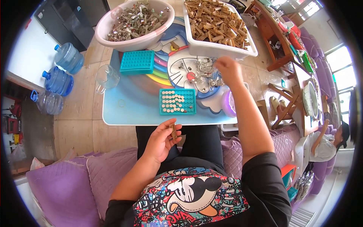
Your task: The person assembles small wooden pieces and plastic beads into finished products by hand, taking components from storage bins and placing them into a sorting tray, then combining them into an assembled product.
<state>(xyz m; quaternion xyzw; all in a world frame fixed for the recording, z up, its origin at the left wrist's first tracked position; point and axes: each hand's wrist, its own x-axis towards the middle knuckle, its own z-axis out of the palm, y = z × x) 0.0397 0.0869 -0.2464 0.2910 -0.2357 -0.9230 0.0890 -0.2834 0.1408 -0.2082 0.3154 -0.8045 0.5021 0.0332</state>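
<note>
My left hand (160, 142) is in front of the table's near edge, thumb and fingers closed on a small brown oblong piece (173, 131). Over the table, my right hand (230, 70) reaches to a loose pile of small shiny silvery pieces (205, 67). Its fingers look pinched together, but whatever may be between them is too small to make out. Between the hands lies a teal tray (193, 99) with rows of small whitish round pieces in part of its holes. Several tiny dark bits lie left of the silvery pile.
On the blue patterned table (130, 108) stand a second teal tray (137, 62), a pink basin (104, 30) of silvery pieces, a white tub (215, 50) of brown pieces and a purple round object (228, 103). A clear jug (107, 78) stands left; a person (326, 145) sits far right.
</note>
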